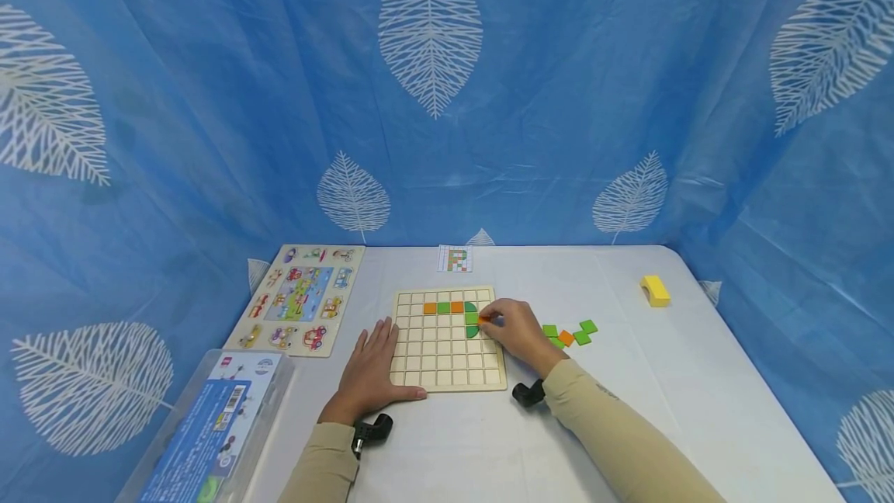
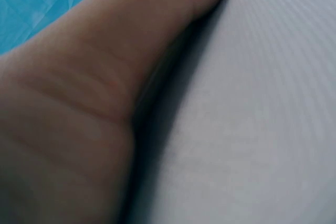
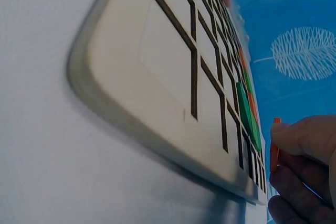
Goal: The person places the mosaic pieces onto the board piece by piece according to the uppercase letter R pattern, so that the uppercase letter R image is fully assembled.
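A wooden grid board (image 1: 447, 359) lies on the white table, with orange square tiles (image 1: 430, 308), green square tiles (image 1: 443, 307) and green rounded pieces (image 1: 471, 331) in its upper rows. My left hand (image 1: 370, 367) rests with spread, straight fingers along the board's left edge, thumb at the lower left corner. Between thumb and fingertips my right hand (image 1: 520, 334) pinches an orange tile (image 3: 274, 145) on edge, above the board's right side. In the left wrist view the left hand (image 2: 100, 66) shows only in part.
Loose green tiles (image 1: 589, 327) and an orange one (image 1: 566, 338) lie right of the board. A pattern card (image 1: 455, 258) is behind it, a yellow arch block (image 1: 655, 291) at the far right. Left are a vehicle puzzle (image 1: 299, 301) and a plastic case (image 1: 209, 425).
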Available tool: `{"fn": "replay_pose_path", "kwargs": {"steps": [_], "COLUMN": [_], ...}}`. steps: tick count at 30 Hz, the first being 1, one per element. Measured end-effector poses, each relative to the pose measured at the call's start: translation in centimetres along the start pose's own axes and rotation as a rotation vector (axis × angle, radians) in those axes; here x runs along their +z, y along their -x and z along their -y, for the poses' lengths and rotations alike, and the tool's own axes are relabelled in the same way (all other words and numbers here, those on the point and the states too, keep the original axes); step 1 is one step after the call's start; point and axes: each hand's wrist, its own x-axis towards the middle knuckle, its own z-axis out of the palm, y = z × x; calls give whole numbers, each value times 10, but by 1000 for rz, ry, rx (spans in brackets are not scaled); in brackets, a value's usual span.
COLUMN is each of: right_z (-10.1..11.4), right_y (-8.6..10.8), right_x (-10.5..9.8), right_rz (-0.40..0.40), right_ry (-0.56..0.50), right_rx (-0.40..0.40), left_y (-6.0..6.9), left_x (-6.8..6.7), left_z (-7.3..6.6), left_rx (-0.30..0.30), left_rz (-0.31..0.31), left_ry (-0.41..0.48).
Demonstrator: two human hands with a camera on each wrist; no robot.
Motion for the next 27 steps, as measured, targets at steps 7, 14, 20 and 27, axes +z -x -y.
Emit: {"fn": "replay_pose_path", "kwargs": {"steps": [7,14,20,27], "right_z": [5,12,16,21], "right_y": [-1,-1,1,2], "right_x": [7,12,17,24], "right_rz": [-4,18,35,65], "right_ry": [-33,-35,-16,28], "right_rx": [-21,-31,-121,-145], "left_y": [1,0,0,1], "left_x": [0,0,0,1], "left_z": [0,0,0,1], "left_rx": [7,6,1,4], "left_rz": [-3,0,6,4], "left_ry": [0,-1,-7,-8]}}
